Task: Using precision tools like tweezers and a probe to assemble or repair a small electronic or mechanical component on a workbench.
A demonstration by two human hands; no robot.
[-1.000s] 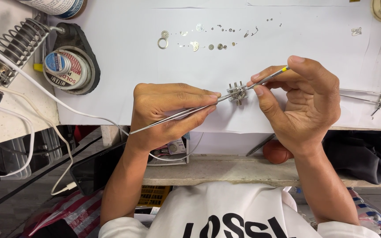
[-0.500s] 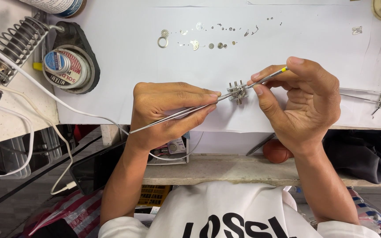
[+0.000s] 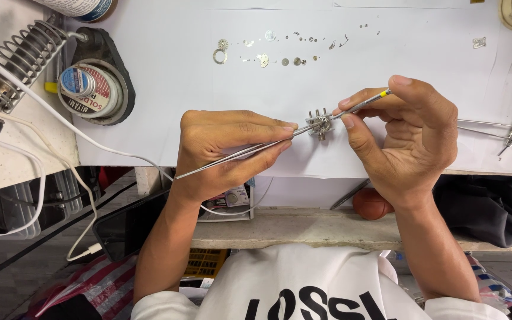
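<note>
Small metal holder (image 3: 319,123) with upright pegs sits on the white paper sheet (image 3: 167,89), between both hands. Left hand (image 3: 226,151) pinches long tweezers (image 3: 238,155), tips at the holder; right hand (image 3: 407,133) pinches a yellow-banded tool (image 3: 365,102). Loose gears (image 3: 280,53) lie beyond (well apart); round tin (image 3: 87,89) stands at left.

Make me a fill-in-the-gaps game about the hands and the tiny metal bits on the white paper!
1. The left hand holds long metal ____.
2. The right hand holds a thin tool with a ____ band.
3. Both tips meet at a small metal holder on the white ____.
4. The tiny gears lie ____ from the person than the holder.

Missing words: tweezers; yellow; paper; farther
</note>
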